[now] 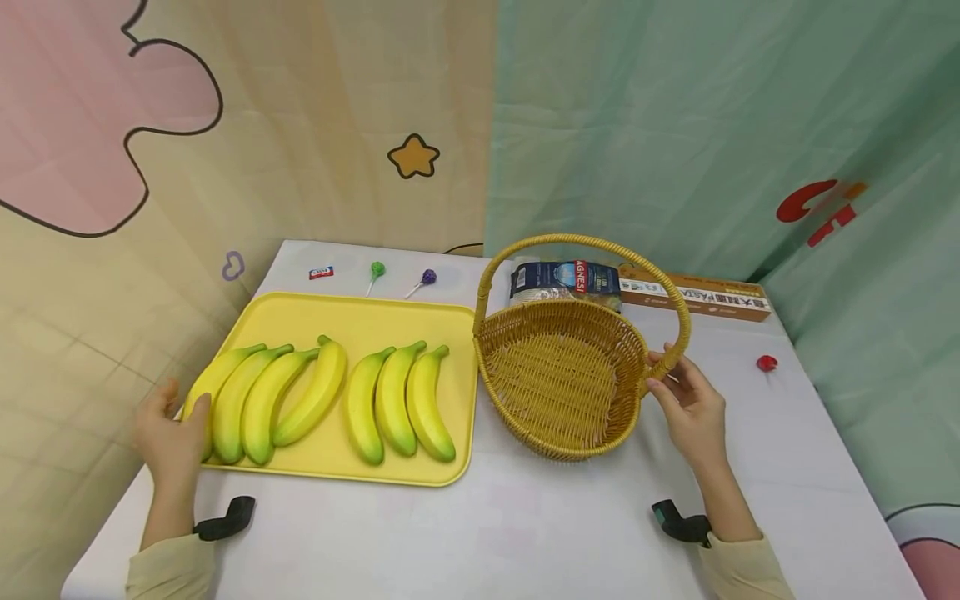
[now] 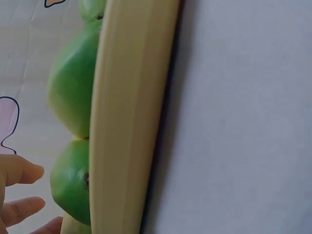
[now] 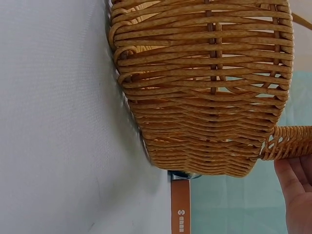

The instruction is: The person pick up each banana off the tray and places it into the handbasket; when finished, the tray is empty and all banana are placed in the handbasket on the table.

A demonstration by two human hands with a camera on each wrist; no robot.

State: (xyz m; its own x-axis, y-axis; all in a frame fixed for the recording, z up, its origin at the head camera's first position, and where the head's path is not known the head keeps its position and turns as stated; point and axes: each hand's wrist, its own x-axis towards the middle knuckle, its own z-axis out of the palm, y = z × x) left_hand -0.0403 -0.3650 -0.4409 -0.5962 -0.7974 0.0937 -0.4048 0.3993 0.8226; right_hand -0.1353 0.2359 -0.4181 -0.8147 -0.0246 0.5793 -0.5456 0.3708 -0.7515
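Head view: the left hand (image 1: 171, 442) rests with relaxed fingers on the yellow tray (image 1: 352, 321) edge beside the bananas (image 1: 322, 400); the right hand (image 1: 693, 408) pinches the basket (image 1: 558, 387) handle on the tabletop (image 1: 525, 533).

Left wrist view: straight fingers (image 2: 19, 173) near the tray rim.

Right wrist view: fingers (image 3: 295, 185) touch the handle base.

Bright, even light with soft shadows; wrist views blurred close up, edges bent.

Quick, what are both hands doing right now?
Left hand: open, resting against the leftmost banana at the tray edge.
Right hand: fingers touch the basket handle; whether they grip it cannot be told.
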